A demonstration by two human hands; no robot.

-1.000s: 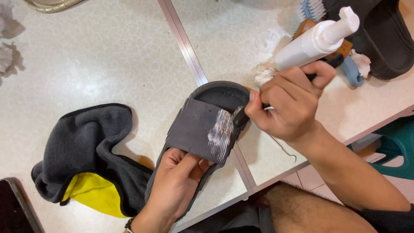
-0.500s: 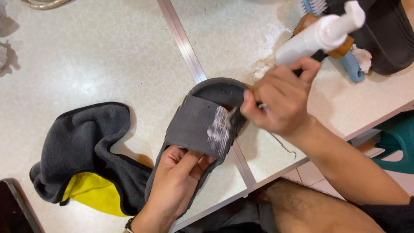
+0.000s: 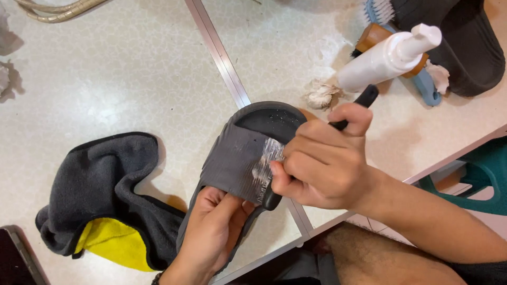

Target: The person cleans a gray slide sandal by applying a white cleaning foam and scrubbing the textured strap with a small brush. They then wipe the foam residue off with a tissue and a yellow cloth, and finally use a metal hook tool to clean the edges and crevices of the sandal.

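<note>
The brush head was hidden under the right hand (image 3: 322, 163), which gripped a black-handled brush (image 3: 364, 97) against the foam-streaked strap. A white pump bottle (image 3: 385, 58) lay on the worktop (image 3: 132, 79) behind. The dark grey slide sandal (image 3: 237, 158) ran diagonally, its toe pointing away, its heel clasped by the left hand (image 3: 211, 232).

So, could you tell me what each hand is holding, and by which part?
The left hand grips the grey slide sandal at its heel end. The right hand holds a black-handled brush around the middle of its handle.
</note>
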